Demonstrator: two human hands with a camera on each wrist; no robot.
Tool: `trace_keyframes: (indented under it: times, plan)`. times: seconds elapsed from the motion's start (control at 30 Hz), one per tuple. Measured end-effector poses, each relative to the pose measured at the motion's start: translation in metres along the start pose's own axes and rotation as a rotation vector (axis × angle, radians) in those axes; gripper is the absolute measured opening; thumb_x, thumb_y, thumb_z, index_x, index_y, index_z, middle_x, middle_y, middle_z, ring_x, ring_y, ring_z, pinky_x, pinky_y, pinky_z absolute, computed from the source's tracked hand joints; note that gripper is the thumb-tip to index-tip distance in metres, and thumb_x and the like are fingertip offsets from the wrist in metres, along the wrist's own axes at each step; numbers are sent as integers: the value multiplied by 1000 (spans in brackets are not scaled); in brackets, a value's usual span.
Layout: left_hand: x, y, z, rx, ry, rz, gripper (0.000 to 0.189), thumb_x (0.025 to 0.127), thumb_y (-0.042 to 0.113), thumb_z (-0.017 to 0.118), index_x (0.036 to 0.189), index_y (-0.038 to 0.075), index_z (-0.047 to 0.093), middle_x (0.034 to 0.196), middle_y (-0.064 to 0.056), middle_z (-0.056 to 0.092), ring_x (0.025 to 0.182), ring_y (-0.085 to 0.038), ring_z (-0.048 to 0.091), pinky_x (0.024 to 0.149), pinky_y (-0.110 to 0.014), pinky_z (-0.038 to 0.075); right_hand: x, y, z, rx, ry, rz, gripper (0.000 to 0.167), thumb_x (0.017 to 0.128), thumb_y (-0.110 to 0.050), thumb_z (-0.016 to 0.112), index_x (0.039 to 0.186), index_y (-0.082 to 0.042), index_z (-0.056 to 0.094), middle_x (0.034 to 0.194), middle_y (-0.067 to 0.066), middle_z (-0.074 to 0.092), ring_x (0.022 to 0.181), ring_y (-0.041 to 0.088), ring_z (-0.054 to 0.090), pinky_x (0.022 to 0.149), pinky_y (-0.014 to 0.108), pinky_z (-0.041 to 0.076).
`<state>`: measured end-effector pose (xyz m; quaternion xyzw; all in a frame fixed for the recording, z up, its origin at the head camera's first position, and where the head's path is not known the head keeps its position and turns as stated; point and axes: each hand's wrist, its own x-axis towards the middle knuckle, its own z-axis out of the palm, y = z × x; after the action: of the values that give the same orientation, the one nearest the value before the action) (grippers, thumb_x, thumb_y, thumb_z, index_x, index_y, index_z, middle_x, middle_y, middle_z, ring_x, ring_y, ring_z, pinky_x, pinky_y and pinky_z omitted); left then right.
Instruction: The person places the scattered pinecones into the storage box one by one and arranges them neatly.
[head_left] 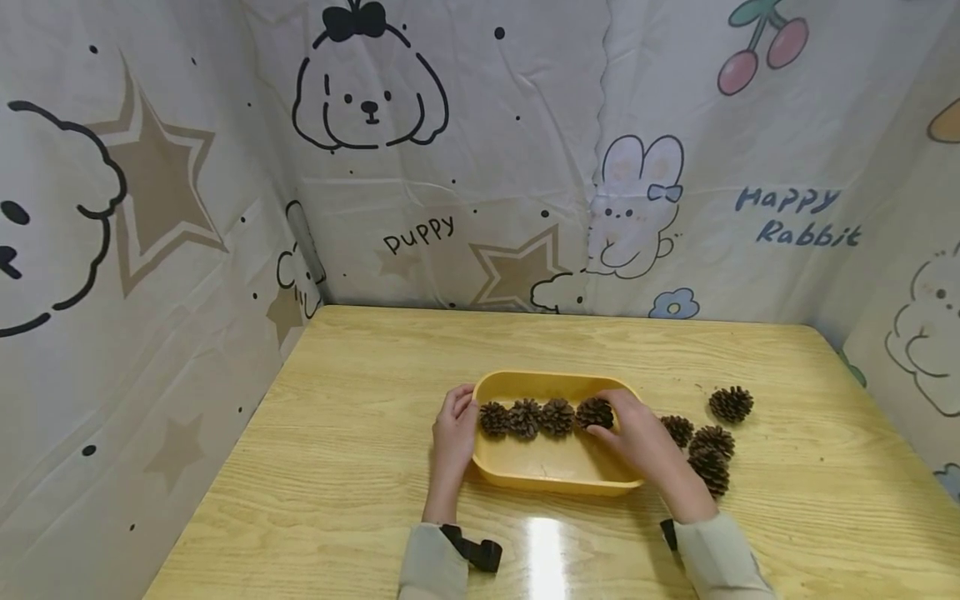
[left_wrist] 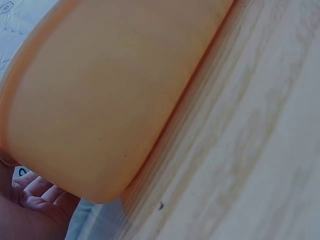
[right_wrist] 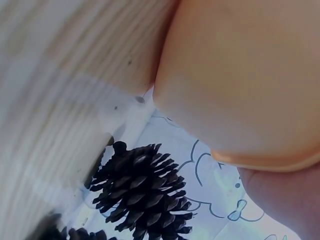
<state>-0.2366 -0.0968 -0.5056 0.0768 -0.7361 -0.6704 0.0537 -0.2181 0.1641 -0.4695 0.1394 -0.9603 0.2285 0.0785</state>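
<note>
Wooden table (head_left: 315,467): three pinecones (head_left: 525,418) sit in the tray (head_left: 555,486), right hand (head_left: 641,437) pinches a fourth (head_left: 593,413), four more (head_left: 731,404) lie outside; left hand (head_left: 454,427) touches the tray, grip unclear

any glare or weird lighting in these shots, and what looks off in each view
Head view: a bright white glare strip on the tabletop, below the yellow tray in the picture; left wrist view: dim, the tray's side a flat, dull orange; right wrist view: bluish, the pine cone almost black.
</note>
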Motion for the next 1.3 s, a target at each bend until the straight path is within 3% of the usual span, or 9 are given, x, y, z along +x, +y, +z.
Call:
trace_keyframes:
  times: [0.53,1.3]
  plan:
    - [0,0,0,20,5,5,31,99,21,53,128,12,59,132,-14,64,126,-31,59,105,-47,49,4,-1,5,-90,13,-53,50,83,-18,77,124,5,58,120,22,64,107,36,64,91,48,55]
    - [1,0,0,13,1,-3,32,99,20,52,129,12,58,133,-15,63,126,-32,58,105,-47,48,3,0,4,-83,4,-44,51,85,-17,75,126,6,56,122,23,63,109,37,64,93,48,55]
